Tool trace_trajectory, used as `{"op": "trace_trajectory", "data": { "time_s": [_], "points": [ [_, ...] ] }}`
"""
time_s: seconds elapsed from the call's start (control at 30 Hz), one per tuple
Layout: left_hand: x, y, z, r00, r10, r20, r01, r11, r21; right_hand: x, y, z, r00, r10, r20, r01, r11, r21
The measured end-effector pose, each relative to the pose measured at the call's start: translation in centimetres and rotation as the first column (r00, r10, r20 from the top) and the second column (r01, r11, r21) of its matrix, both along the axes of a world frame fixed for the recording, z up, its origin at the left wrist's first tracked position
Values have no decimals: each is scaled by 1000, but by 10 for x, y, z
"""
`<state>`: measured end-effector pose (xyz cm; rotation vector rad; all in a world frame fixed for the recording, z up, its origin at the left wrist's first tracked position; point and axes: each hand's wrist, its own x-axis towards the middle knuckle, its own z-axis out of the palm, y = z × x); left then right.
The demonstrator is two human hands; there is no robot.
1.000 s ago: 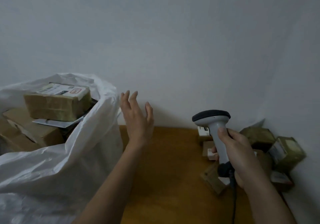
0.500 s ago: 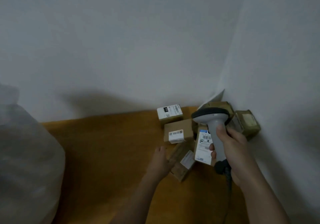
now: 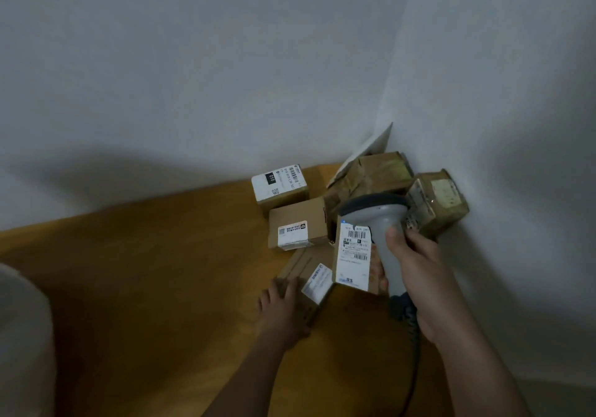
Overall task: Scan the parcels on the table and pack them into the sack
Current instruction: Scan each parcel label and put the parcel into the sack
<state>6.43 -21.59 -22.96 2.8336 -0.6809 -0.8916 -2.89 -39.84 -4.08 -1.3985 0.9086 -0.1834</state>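
Observation:
Several cardboard parcels are heaped in the table's far right corner. My left hand (image 3: 280,310) lies on the near end of a flat brown parcel (image 3: 306,274) with a small white label, fingers stretched over its top. My right hand (image 3: 416,271) grips the handle of a grey barcode scanner (image 3: 377,210), its head above a parcel with a large white shipping label (image 3: 351,255) that leans beside the scanner. A blurred piece of the white sack (image 3: 19,336) shows at the left edge.
Behind lie a white-topped box (image 3: 279,184), a brown box (image 3: 300,226), two tape-wrapped boxes (image 3: 371,174) (image 3: 442,200) and a white envelope (image 3: 371,145) against the walls. The wooden table (image 3: 161,271) stretches left toward the sack. The scanner's cable hangs below my right hand.
My view swung right from the sack to the corner heap. My left hand dropped from mid-air beside the sack onto the flat parcel. The scanner stayed in my right hand.

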Motion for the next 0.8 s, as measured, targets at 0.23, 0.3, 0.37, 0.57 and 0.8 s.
{"op": "trace_trajectory", "data": {
  "time_s": [0.23,0.3,0.37,0.57,0.8],
  "points": [
    [-2,59,19,931,237,-279,-294,937,-186,-2,23,16,997,34,67,-35,999,14],
    [-3,74,32,877,272,-397,-391,883,-259,-3,34,24,995,48,83,-47,999,-6],
    [-6,86,51,816,280,-507,-477,820,-315,-5,47,31,993,54,105,-53,999,-12],
    [-16,123,108,647,419,-637,-730,580,-360,-21,79,53,981,100,168,-97,995,-25],
    [-30,152,149,419,332,-845,-907,191,-375,-45,102,61,972,92,217,-88,996,-32]
  ]
}}
